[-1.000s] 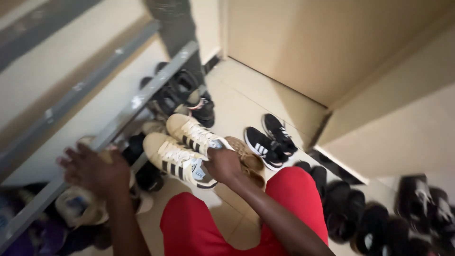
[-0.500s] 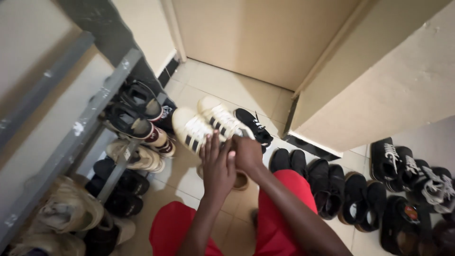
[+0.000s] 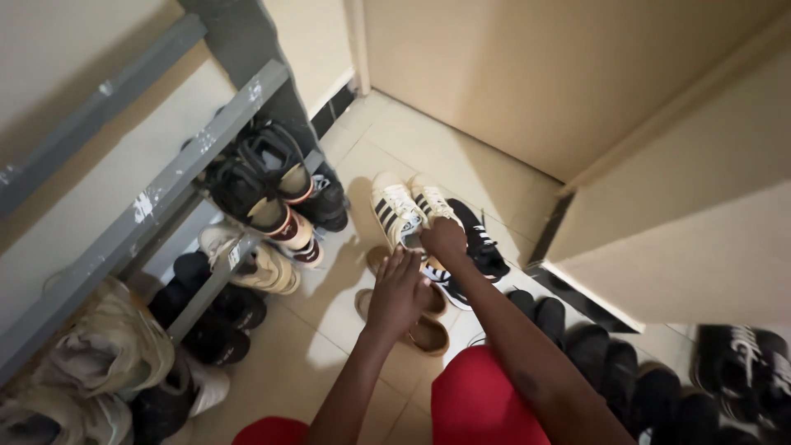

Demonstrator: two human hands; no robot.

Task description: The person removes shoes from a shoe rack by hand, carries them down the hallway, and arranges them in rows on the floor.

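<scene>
The shoe rack [image 3: 165, 198] runs along the left wall with boots [image 3: 264, 177] on its upper shelf. Right of it, the right hand [image 3: 442, 237] holds a pair of sneakers [image 3: 404, 210] above the slippers [image 3: 412, 317] on the floor [image 3: 412, 156], left hand [image 3: 395, 288] just below, more shoes [image 3: 626, 379] off right.

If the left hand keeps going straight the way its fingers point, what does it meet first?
Likely the cream sneakers held in the right hand; the left hand points up at their heels, though depth is hard to judge.
</scene>
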